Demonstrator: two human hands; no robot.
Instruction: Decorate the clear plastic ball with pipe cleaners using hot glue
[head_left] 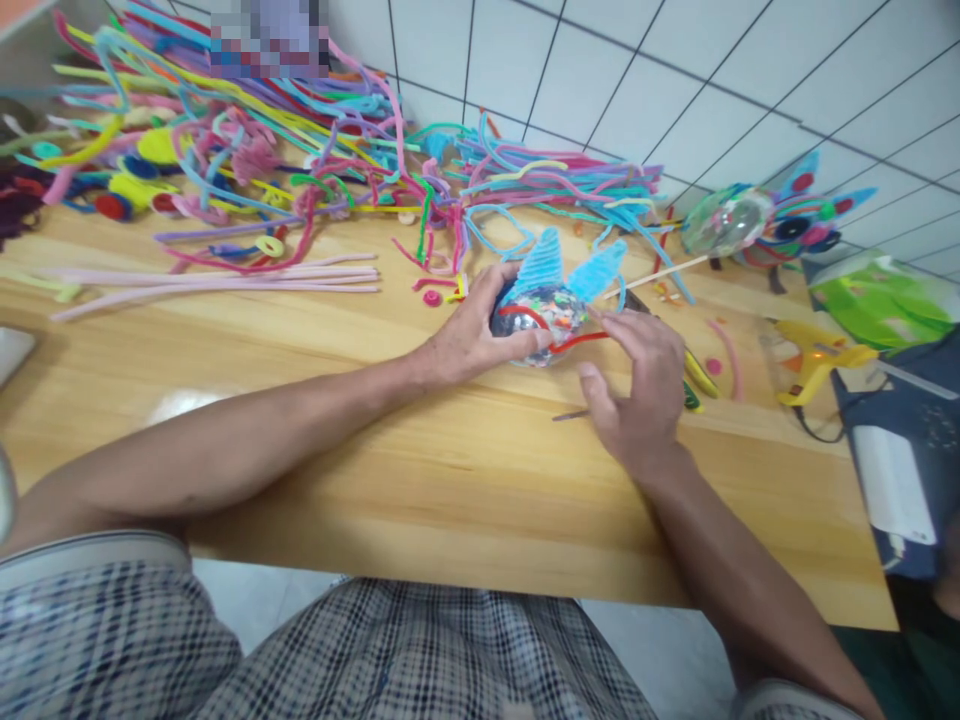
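Near the middle of the table, my left hand (476,330) is closed around a rounded clear plastic craft piece (568,312) with colourful bits showing through it. Two blue fuzzy ears (541,262) stand up from its top. A red pipe cleaner (585,341) curves across its front, under my left thumb, and sticks out to the right. My right hand (643,385) is beside that free end, thumb and fingers apart; whether a fingertip touches the piece I cannot tell. Below my right hand lies a thin dark tool (570,415), mostly hidden.
Heaps of coloured pipe cleaners (247,130) line the back by the tiled wall (585,70). Pale pink pipe cleaners (300,278) lie left. At right are a yellow glue gun (817,358), a yellow-handled tool (701,372), a decorated clear bottle (731,222) and a white box-like device (892,485).
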